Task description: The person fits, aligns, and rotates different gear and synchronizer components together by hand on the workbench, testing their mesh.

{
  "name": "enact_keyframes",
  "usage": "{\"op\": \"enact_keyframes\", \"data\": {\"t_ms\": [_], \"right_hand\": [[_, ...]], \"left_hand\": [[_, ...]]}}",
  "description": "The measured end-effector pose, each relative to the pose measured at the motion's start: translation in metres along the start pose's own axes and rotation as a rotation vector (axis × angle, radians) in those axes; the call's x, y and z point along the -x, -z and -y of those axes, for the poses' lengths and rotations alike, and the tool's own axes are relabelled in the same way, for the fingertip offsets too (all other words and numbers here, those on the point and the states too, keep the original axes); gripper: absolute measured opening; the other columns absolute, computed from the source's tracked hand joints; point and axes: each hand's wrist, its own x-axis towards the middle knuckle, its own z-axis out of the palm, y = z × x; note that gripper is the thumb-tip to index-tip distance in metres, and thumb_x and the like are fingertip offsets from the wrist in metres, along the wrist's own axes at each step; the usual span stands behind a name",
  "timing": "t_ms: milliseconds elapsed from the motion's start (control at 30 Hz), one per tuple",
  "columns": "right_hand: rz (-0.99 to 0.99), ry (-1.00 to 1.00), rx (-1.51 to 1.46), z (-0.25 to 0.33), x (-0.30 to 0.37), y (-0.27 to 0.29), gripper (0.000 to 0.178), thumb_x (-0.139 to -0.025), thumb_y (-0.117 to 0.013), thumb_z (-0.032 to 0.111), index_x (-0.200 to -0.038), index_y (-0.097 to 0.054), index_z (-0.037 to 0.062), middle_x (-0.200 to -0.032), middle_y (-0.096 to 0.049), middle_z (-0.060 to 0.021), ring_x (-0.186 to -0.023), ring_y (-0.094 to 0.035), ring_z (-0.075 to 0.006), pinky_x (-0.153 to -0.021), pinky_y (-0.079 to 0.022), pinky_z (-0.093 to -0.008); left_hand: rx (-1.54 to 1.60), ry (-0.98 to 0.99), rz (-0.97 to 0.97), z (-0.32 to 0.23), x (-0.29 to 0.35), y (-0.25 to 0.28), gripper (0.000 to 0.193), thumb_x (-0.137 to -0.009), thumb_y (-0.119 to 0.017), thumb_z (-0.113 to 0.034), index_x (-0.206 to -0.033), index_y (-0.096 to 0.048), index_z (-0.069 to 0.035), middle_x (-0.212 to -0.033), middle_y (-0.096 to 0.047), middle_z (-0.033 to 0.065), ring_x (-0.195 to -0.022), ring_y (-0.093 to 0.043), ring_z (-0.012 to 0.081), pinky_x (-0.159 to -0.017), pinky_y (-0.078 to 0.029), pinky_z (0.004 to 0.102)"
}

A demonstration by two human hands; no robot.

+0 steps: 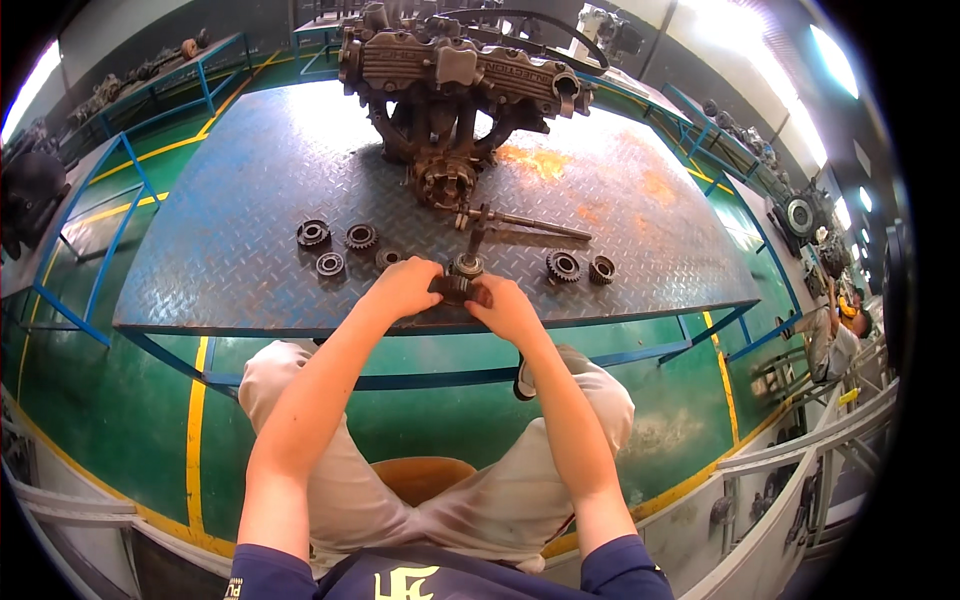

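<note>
Four loose gears (330, 264) sit on the metal table (230, 215); just right of them, the left hand (405, 288) pinches one side of a dark geared shaft (466, 266), set between both hands' fingertips. Beyond it, an engine (455, 70) bears raised lettering. The right hand (507, 308) grips the shaft's other side, near two toothed gears (563, 266).

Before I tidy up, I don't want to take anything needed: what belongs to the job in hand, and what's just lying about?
Likely the job in hand:
metal part between left hand and right hand
loose gears nearby
long rod

Probably just lying about:
engine farther back, untouched
machine parts far right
</note>
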Motion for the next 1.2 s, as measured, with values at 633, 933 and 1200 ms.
{"op": "enact_keyframes", "data": {"t_ms": [633, 933, 1200], "right_hand": [[0.023, 0.086, 0.02, 0.01, -0.011, 0.007, 0.031, -0.072, -0.074, 0.01, -0.101, -0.066, 0.0041, -0.083, -0.062, -0.013, -0.083, -0.061, -0.0328, -0.074, -0.049, -0.041], [0.017, 0.009, 0.005, -0.001, 0.002, 0.014, 0.029, -0.072, -0.074, 0.013, -0.097, -0.067, 0.001, -0.081, -0.066, -0.0146, -0.075, -0.064, -0.0336, -0.07, -0.05, -0.039], [-0.066, 0.118, -0.023, 0.013, -0.01, 0.008, 0.03, -0.07, -0.072, 0.011, -0.098, -0.067, 0.0009, -0.076, -0.063, -0.0129, -0.074, -0.062, -0.0313, -0.068, -0.048, -0.04]], "left_hand": [[0.048, 0.049, 0.082, -0.008, -0.009, 0.001, 0.027, -0.07, -0.074, -0.019, -0.091, -0.068, -0.002, -0.087, -0.069, 0.0199, -0.086, -0.066, 0.0383, -0.076, -0.052, 0.044], [0.016, -0.033, -0.01, 0.001, -0.001, -0.002, 0.036, -0.07, -0.074, -0.019, -0.103, -0.068, -0.006, -0.084, -0.068, 0.0187, -0.084, -0.067, 0.0355, -0.075, -0.052, 0.0436], [0.074, -0.027, -0.004, -0.01, -0.008, -0.003, 0.032, -0.073, -0.073, -0.02, -0.102, -0.069, -0.005, -0.082, -0.069, 0.0157, -0.082, -0.067, 0.0339, -0.071, -0.051, 0.0426]]}}
